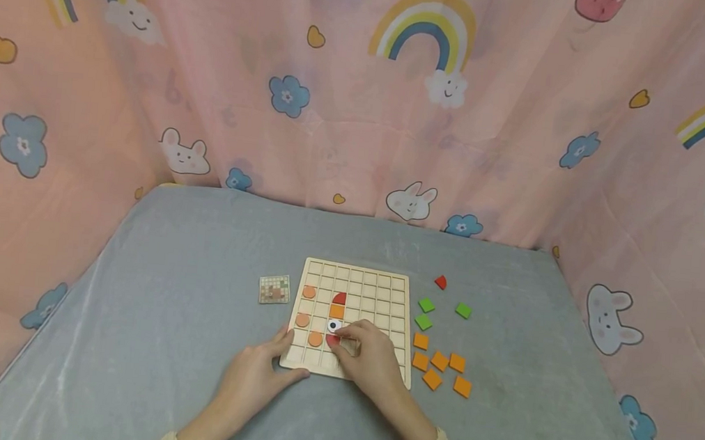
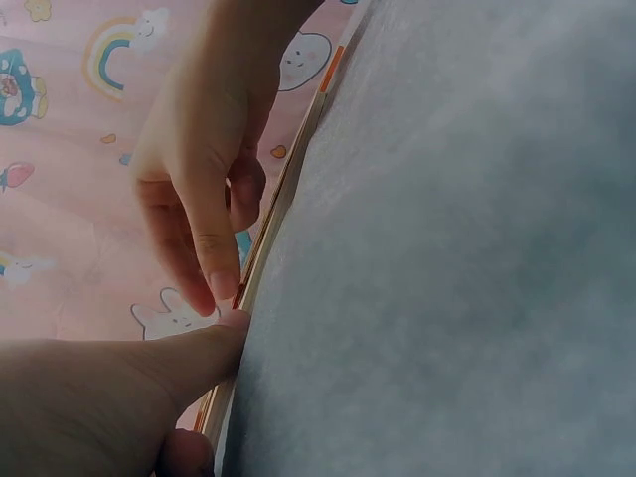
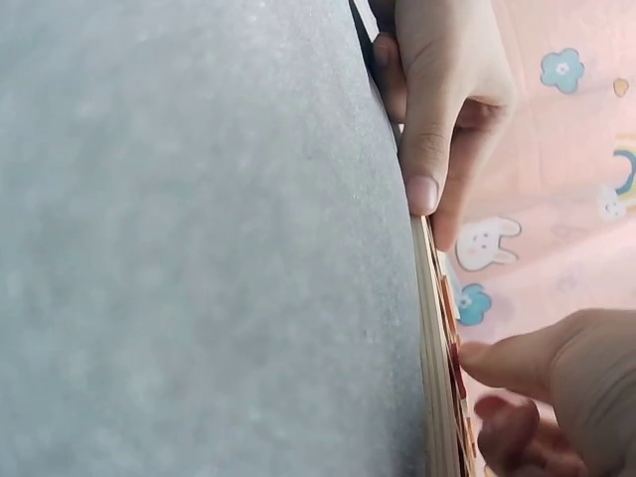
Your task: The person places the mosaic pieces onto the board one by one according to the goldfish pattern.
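A wooden grid board lies on the grey cloth. My left hand holds its near left corner, thumb along the front edge and fingers at the left side. Over the board, my right hand pinches a red piece between thumb and index finger, partly covered by them. Just above sits a white eye tile, then an orange square and a red curved piece in the same column. Several orange discs occupy cells on the left. The right wrist view shows the right thumb touching red.
A small patterned card lies left of the board. To the right are several loose orange squares, several green squares and a red wedge. A pink printed curtain stands behind the table.
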A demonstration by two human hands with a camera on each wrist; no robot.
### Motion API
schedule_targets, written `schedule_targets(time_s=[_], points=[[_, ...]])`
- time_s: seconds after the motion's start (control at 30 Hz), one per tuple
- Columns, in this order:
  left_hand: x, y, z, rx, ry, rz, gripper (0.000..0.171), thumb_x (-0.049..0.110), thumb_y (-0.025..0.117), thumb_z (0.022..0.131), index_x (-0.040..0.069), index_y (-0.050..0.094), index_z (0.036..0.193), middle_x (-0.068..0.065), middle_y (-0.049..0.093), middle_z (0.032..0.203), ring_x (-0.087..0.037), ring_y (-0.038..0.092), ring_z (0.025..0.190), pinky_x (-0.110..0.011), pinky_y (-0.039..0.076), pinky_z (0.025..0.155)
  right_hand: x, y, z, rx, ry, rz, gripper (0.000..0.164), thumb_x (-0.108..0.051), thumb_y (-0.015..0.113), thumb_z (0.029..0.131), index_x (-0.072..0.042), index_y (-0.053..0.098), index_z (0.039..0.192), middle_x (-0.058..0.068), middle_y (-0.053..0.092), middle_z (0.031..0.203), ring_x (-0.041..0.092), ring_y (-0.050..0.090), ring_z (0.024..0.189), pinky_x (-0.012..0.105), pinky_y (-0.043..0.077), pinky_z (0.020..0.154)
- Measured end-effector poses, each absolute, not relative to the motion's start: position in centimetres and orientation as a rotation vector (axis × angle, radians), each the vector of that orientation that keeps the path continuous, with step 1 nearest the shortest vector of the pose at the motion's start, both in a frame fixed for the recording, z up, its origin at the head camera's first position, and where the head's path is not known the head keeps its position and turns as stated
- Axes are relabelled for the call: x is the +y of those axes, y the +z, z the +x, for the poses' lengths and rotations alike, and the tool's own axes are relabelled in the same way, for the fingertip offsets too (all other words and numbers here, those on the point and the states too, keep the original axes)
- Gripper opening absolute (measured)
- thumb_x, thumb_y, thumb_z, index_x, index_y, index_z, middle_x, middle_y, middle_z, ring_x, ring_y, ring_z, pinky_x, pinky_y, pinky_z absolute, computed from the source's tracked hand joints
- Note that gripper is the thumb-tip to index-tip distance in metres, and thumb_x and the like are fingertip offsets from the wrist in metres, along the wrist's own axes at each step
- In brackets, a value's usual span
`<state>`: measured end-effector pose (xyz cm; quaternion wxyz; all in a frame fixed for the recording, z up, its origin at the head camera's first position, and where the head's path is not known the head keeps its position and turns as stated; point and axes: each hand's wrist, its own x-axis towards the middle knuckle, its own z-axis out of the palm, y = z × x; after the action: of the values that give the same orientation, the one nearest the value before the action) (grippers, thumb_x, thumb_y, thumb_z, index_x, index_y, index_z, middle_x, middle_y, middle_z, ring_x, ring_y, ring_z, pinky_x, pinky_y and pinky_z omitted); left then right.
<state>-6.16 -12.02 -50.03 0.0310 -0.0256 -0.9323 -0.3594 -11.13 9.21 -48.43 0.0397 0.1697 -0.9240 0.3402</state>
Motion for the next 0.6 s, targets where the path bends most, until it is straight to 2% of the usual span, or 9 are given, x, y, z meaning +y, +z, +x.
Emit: schedule_targets(time_s=[0.17, 0.33, 0.5, 0.6], points=[[-12.03, -50.04, -6.16, -2.868, -1.098, -0.083, 0.077, 0.043, 0.094, 0.077, 0.005, 0.069, 0.140, -0.012, 0.062, 0.147, -0.045, 0.067, 0.123, -0.054, 0.061, 0.089, 9.41, -48.45, -11.15, -2.798, 1.006, 0.707, 0.011, -0.006, 0.084, 0.090, -0.011, 0.085, 0.099, 0.002, 0.076, 0.106, -0.003, 0.049, 0.061, 0.018, 0.046, 0.055], [-12.02, -50.06, -6.13, -2.866, -1.086, -0.086, 0.077, 0.043, 0.095, 0.077, 0.006, 0.069, 0.139, -0.012, 0.063, 0.146, -0.045, 0.068, 0.121, -0.053, 0.061, 0.087, 9.41, -48.31, -11.03, -2.803, 0.931, 0.728, 0.009, -0.006, 0.085, 0.089, -0.011, 0.085, 0.097, 0.002, 0.077, 0.106, 0.000, 0.054, 0.063, 0.020, 0.047, 0.057], [-12.01, -50.09, -6.13, -2.865, -1.072, -0.087, 0.077, 0.044, 0.094, 0.077, 0.006, 0.070, 0.139, -0.012, 0.064, 0.146, -0.045, 0.069, 0.120, -0.053, 0.061, 0.086, 9.42, -48.13, -10.90, -2.806, 0.884, 0.692, 0.008, -0.008, 0.087, 0.087, -0.012, 0.085, 0.093, 0.000, 0.080, 0.101, 0.012, 0.073, 0.082, 0.031, 0.060, 0.072], [-12.02, -50.07, -6.15, -2.865, -1.076, -0.084, 0.077, 0.044, 0.094, 0.077, 0.006, 0.070, 0.139, -0.012, 0.064, 0.146, -0.044, 0.069, 0.120, -0.053, 0.061, 0.086, 9.45, -48.10, -10.94, -2.802, 0.866, 0.672, 0.007, -0.010, 0.088, 0.086, -0.013, 0.086, 0.092, -0.002, 0.080, 0.098, 0.014, 0.076, 0.088, 0.032, 0.061, 0.076]])
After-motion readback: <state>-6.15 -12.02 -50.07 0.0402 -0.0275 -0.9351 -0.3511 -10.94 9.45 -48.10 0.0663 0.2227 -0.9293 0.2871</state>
